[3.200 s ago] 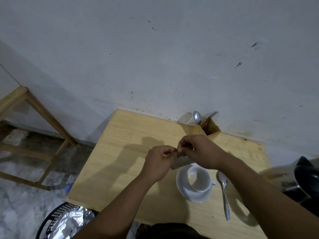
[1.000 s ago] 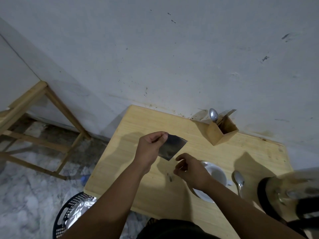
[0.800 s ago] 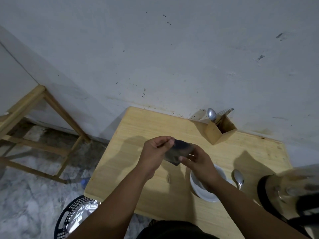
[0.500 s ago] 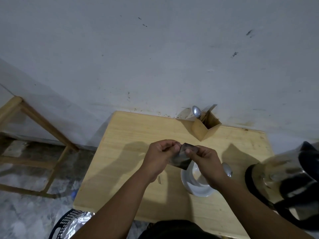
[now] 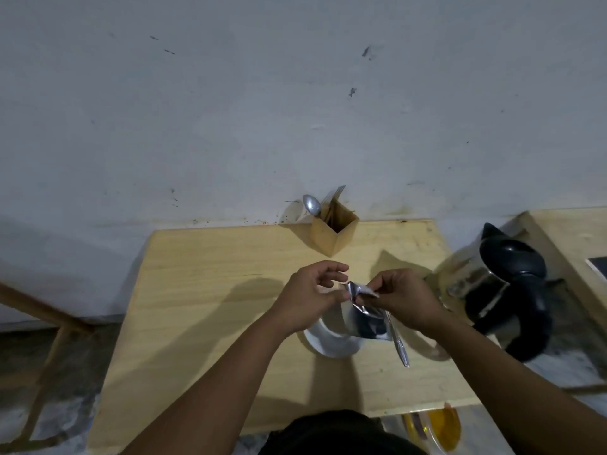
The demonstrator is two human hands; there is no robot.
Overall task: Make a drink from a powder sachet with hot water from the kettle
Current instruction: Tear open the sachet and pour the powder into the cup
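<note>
The wooden surface [image 5: 203,290] is bare across its left half up to the left edge, while the right half is crowded by a saucer [image 5: 323,339], a spoon [image 5: 399,343] and a kettle [image 5: 502,290] at the right edge. It stands against a scuffed white wall [image 5: 262,110], where a wooden cutlery box [image 5: 333,233] sits at the back edge. Above the saucer, the left hand [image 5: 308,298] and right hand [image 5: 405,295] each have their grip clamped on the crumpled top of a shiny silver sachet [image 5: 363,315].
</note>
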